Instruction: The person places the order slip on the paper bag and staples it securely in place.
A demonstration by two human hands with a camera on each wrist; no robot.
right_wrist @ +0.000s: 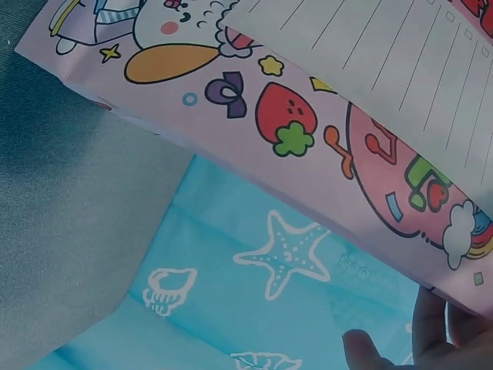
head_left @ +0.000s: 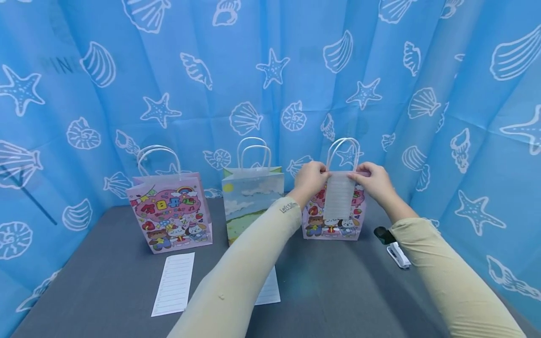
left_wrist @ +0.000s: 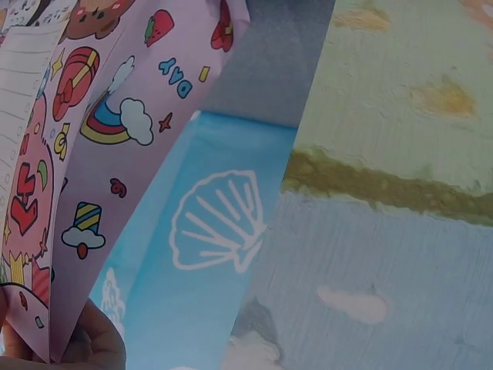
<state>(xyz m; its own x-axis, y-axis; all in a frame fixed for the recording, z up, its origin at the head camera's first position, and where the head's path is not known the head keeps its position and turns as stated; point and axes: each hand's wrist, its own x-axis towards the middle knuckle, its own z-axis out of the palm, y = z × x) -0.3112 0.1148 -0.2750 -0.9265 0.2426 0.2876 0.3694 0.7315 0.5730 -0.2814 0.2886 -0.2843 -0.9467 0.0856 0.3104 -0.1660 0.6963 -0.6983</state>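
Watching from afar, I find the slip [head_left: 339, 199] on the front of the rightmost bag [head_left: 331, 230], squarely between the two hands, its long axis running downward from the bag's rim. The left hand [head_left: 310, 180] pinches at its top left corner and the right hand [head_left: 376, 180] pinches at its top right, each with fingers on the rim, so neither is plainly nearer. I cannot tell whether the slip's lower end touches the bag. To the right and nearer me lies the stapler [head_left: 398, 256], closer to the right hand than the left. The grey counter [head_left: 334, 291] bears it all: a second pink bag [head_left: 169, 216] at the far left with a lined sheet [head_left: 173, 284] before it, and a landscape bag [head_left: 253, 188] between, partly hidden behind the left sleeve [head_left: 249, 263]. Behind everything I see a blue curtain [head_left: 270, 112] printed with shells and starfish.
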